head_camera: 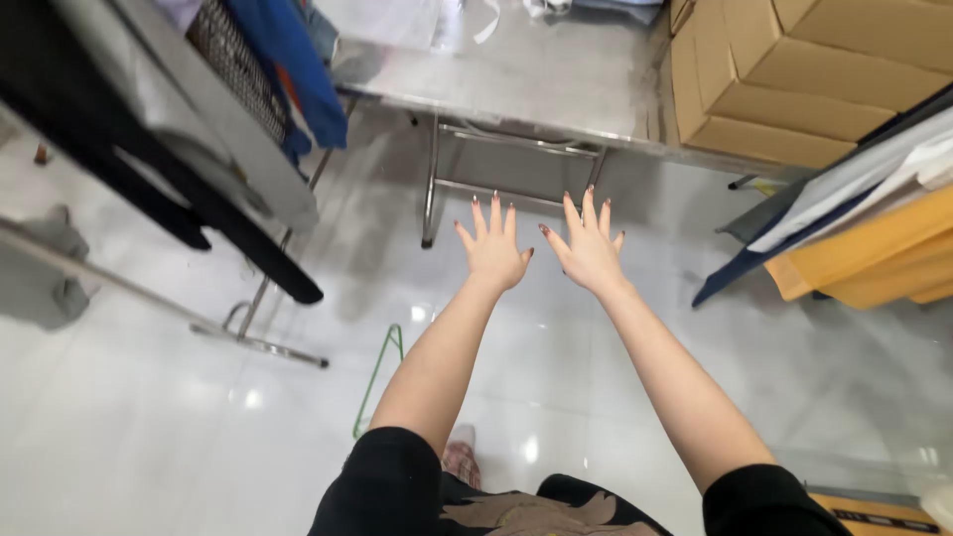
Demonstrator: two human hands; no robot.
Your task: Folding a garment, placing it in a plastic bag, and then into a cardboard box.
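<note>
Glossy white floor point(149, 417), left hand point(493, 253) and right hand point(588, 250) spread wide, empty, steel table point(556, 74) beyond

Two hands were seen, a left hand point(493, 253) and a right hand point(588, 250), both held out empty with fingers spread above the floor. One steel table point(556, 79) was counted. Two cardboard boxes point(794, 69) were stacked at its right end. One green wire hanger point(380, 372) was found on the floor. One blue garment point(293, 69) was hung at the upper left. One pile of yellow fabric point(874, 258) was noted at the right.
</note>
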